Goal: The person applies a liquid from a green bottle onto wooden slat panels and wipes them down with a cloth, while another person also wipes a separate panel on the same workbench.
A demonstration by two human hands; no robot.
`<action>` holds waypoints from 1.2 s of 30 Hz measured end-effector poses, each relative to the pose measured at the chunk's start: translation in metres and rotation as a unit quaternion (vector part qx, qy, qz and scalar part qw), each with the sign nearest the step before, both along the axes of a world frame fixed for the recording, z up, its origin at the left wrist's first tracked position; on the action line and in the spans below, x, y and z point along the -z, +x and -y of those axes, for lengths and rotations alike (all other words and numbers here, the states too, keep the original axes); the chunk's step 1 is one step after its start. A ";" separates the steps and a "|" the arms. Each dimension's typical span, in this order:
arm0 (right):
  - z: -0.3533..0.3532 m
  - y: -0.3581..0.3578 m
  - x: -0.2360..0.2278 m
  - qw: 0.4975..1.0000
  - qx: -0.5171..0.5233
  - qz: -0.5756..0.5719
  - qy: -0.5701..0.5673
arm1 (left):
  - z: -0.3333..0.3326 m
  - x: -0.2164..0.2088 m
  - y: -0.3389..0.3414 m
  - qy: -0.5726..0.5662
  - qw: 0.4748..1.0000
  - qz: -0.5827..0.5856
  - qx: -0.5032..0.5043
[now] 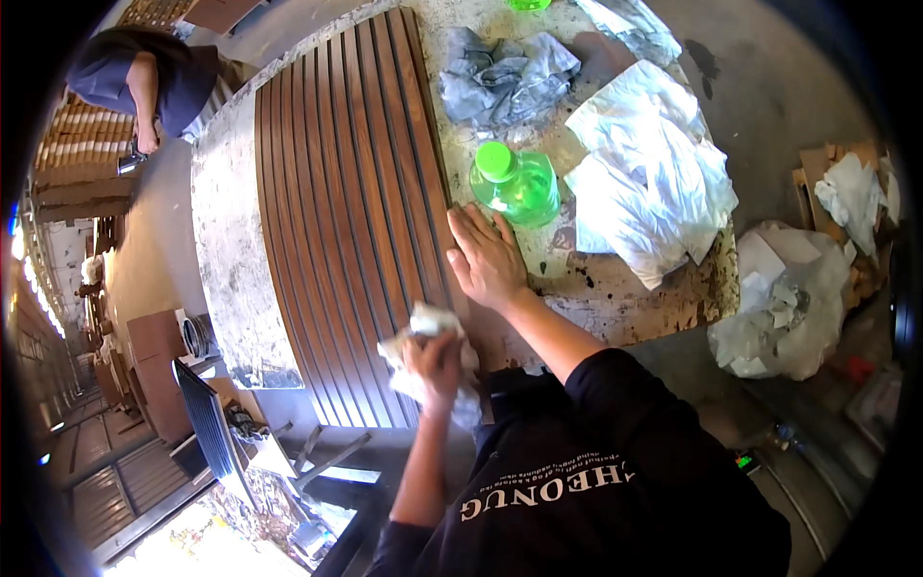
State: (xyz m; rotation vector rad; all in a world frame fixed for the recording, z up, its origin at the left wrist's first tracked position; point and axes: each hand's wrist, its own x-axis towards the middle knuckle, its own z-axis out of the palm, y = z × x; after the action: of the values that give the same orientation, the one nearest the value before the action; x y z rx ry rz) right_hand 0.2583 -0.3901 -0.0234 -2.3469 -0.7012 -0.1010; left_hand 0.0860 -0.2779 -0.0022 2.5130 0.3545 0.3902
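Note:
A brown wood-look slatted panel (351,192) lies across the worktable, its grooves running lengthwise. Over its near end my left hand (433,367) is closed on a crumpled white cloth (460,338), which rests against the slats. My right hand (487,255) holds nothing; its fingers are stretched out along the panel's right edge. Just beyond those fingertips stands a clear bottle of green liquid with a green cap (519,188). To the bottle's right lies a crumpled white cloth heap (649,173), and a greyish rag (505,77) sits farther back.
The paint-stained table (615,313) ends near my body. On the floor to the right is a plastic bag of waste (784,303). A person in dark clothing (154,82) stands at the far left. A dark ribbed panel (210,428) leans at lower left.

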 end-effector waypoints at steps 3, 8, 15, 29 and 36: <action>0.001 0.005 0.002 1.000 0.000 0.002 0.003 | -0.033 0.005 0.113 0.004 1.000 0.031 0.003; 0.000 0.005 -0.002 1.000 0.012 -0.011 0.005 | -0.038 0.006 0.131 -0.005 1.000 0.028 0.005; 0.002 0.005 -0.004 0.996 0.001 -0.083 0.040 | -0.012 -0.006 0.045 -0.038 0.999 -0.011 0.000; 0.005 0.008 0.002 0.997 0.007 -0.063 0.048 | 0.015 -0.001 -0.006 0.041 0.999 -0.001 -0.017; -0.001 0.006 -0.007 0.999 0.016 -0.019 0.043 | -0.031 -0.001 0.145 0.043 0.997 0.029 -0.056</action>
State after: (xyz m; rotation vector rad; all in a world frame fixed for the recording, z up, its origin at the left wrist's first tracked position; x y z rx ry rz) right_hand 0.2646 -0.3896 -0.0159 -2.2716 -0.6289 -0.0988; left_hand 0.2313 -0.2471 -0.0010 2.5674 0.4660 0.5309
